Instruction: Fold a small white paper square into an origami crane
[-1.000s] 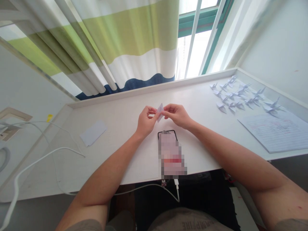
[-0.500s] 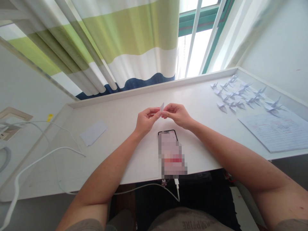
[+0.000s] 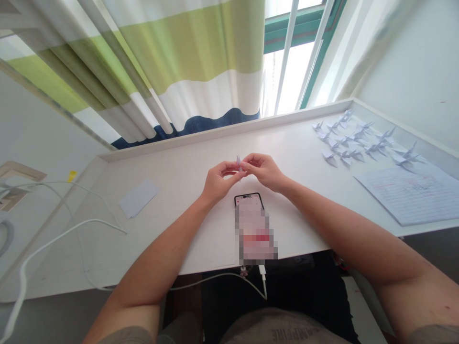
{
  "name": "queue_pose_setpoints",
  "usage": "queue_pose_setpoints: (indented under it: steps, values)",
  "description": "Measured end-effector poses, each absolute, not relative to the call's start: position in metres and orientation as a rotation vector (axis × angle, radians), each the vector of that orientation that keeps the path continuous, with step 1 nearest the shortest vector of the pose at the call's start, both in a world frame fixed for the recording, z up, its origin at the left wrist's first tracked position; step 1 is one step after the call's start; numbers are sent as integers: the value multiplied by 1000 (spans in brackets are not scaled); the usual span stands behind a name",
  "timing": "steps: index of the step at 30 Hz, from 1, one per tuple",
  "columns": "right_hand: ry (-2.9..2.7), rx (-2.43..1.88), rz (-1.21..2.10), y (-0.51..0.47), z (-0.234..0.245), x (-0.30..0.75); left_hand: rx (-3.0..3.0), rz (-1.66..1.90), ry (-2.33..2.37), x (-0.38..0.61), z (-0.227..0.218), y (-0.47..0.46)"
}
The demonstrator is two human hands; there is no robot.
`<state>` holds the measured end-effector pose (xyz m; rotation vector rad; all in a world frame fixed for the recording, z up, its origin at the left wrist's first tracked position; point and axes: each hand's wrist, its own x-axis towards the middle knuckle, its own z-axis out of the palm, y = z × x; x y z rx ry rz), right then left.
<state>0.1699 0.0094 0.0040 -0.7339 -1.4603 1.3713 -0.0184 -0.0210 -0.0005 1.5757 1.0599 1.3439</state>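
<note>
Between my two hands, above the middle of the white desk (image 3: 179, 191), is a small piece of folded white paper (image 3: 238, 161). It stands nearly upright, and its pointed tip shows above my fingers. My left hand (image 3: 219, 180) pinches it from the left, thumb toward me. From the right, the thumb and fingertips of my right hand (image 3: 263, 171) close on the same paper. The fingers cover most of the folds. Just in front of the hands lies a phone (image 3: 251, 229) with its screen blurred out.
Several folded paper cranes (image 3: 375, 148) stand at the back right, beside a written sheet (image 3: 416, 196). Flat white paper slips (image 3: 138, 198) lie on the left. A white cable (image 3: 71, 234) crosses the left side; another plug (image 3: 263, 274) enters the phone. A curtain (image 3: 201, 52) hangs behind.
The folded paper has turned from a slant to nearly upright between my fingers. My right thumb now presses against it, and my left thumb sits slightly lower.
</note>
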Motion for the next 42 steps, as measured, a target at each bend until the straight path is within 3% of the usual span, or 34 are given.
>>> queue_pose_setpoints:
  steps: [21,42]
  values:
    - [-1565,-822,1106,15,-1,174,1480,1452,982,-21,-8,-14]
    - [-1540,-737,1253,11,-1,172,1676,1446,1093,-23,-7,-14]
